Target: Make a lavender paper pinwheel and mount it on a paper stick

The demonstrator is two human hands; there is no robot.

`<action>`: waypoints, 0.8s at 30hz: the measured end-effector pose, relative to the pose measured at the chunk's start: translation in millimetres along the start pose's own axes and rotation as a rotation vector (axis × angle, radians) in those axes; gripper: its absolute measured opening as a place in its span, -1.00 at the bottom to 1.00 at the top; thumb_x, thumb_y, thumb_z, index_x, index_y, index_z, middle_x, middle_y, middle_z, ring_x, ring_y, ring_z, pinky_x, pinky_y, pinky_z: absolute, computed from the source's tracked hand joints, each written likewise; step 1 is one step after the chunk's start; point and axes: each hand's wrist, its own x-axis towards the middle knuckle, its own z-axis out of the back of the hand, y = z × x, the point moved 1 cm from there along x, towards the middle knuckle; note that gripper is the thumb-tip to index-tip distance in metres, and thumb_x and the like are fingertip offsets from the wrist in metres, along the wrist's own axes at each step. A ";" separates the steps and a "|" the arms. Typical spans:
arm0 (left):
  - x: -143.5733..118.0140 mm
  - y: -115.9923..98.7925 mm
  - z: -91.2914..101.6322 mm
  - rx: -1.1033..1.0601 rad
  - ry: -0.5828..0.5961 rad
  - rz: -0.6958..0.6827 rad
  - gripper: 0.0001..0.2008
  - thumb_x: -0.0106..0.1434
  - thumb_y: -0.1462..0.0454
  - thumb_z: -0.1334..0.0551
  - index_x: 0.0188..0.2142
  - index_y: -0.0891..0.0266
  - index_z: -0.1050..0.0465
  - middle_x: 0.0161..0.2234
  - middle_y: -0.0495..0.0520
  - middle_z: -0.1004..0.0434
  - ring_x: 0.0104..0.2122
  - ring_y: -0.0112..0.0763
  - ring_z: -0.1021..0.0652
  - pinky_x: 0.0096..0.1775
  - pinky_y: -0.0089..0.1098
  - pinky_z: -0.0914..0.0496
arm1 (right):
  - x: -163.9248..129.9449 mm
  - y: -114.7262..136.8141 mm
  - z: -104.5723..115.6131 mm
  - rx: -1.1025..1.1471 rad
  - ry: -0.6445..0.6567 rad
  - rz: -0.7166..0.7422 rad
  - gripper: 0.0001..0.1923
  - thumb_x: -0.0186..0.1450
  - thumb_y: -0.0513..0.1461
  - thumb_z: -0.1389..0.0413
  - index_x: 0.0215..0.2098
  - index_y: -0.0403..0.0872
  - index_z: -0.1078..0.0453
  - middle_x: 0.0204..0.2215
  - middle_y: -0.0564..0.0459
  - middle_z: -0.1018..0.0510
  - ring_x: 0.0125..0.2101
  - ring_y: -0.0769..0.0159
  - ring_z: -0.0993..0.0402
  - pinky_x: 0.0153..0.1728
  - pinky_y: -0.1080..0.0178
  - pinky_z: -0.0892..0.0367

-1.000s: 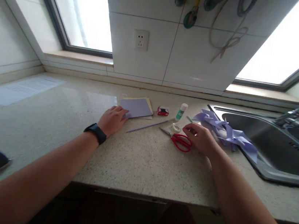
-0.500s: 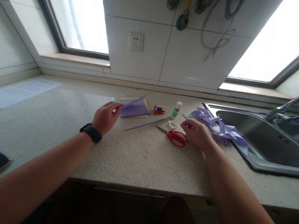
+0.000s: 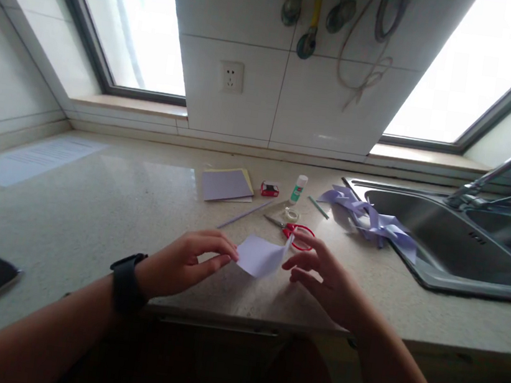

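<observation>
Pinching lilac paper square: left hand fingers; right hand fingers spread, touching edge.

My left hand pinched one corner of a lilac paper sheet above the countertop; my right hand met its opposite edge, fingers spread. Beyond lay red scissors, a glue stick, a paper stack and the sink.

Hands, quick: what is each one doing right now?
Left hand: pinching the lavender paper sheet at its left edge.
Right hand: open, fingertips at the sheet's right edge; grip cannot be told.
</observation>
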 end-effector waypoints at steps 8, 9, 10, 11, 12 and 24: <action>-15.9 11.3 -12.1 -0.225 0.173 0.136 -0.84 0.36 0.31 -0.24 -0.16 0.17 -0.62 -0.13 0.17 -0.61 -0.06 -0.19 -0.58 0.05 -0.16 -0.43 | -33.4 -0.4 -10.6 -0.286 -0.119 0.088 -0.60 0.40 -0.21 -0.12 0.19 0.09 -0.32 -0.25 -0.01 -0.64 -0.28 0.21 -0.61 -0.25 0.18 -0.52; -16.0 11.4 -11.6 -0.237 0.174 0.148 -0.85 0.36 0.30 -0.25 -0.17 0.16 -0.63 -0.13 0.17 -0.61 -0.06 -0.19 -0.57 0.06 -0.15 -0.42 | -35.3 0.0 -11.0 -0.313 -0.107 0.105 -0.69 0.40 -0.22 -0.11 0.10 0.08 -0.40 -0.24 -0.01 -0.65 -0.27 0.20 -0.62 -0.26 0.19 -0.51; -15.9 11.1 -11.0 -0.251 0.173 0.163 -0.85 0.36 0.29 -0.26 -0.17 0.16 -0.63 -0.13 0.17 -0.61 -0.07 -0.18 -0.57 0.06 -0.15 -0.41 | -36.9 0.7 -11.6 -0.329 -0.102 0.122 -0.77 0.40 -0.22 -0.11 0.01 0.08 -0.47 -0.23 -0.01 -0.65 -0.26 0.20 -0.62 -0.25 0.19 -0.51; -15.8 10.7 -10.5 -0.268 0.171 0.180 -0.85 0.35 0.27 -0.26 -0.17 0.16 -0.64 -0.14 0.17 -0.61 -0.08 -0.18 -0.57 0.05 -0.15 -0.40 | -38.3 1.5 -12.2 -0.336 -0.110 0.136 -0.82 0.41 -0.22 -0.10 -0.07 0.06 -0.51 -0.23 -0.02 -0.66 -0.25 0.20 -0.63 -0.25 0.18 -0.52; -15.5 10.4 -10.4 -0.288 0.165 0.201 -0.85 0.35 0.26 -0.26 -0.18 0.16 -0.64 -0.15 0.17 -0.61 -0.10 -0.19 -0.57 0.04 -0.17 -0.41 | -39.3 2.4 -12.8 -0.332 -0.120 0.141 -0.84 0.41 -0.21 -0.10 -0.13 0.05 -0.53 -0.23 -0.02 -0.66 -0.25 0.19 -0.63 -0.24 0.18 -0.52; 11.0 27.7 -20.3 -0.775 -0.074 0.638 -0.54 0.35 0.05 -0.28 0.15 0.20 -0.40 0.04 0.25 -0.54 -0.07 -0.24 -0.59 -0.06 -0.22 -0.49 | -27.3 7.3 -5.9 -0.025 -0.208 0.119 -0.81 0.34 -0.09 -0.26 -0.11 0.04 -0.54 -0.18 -0.04 -0.67 -0.17 0.15 -0.63 -0.15 0.13 -0.53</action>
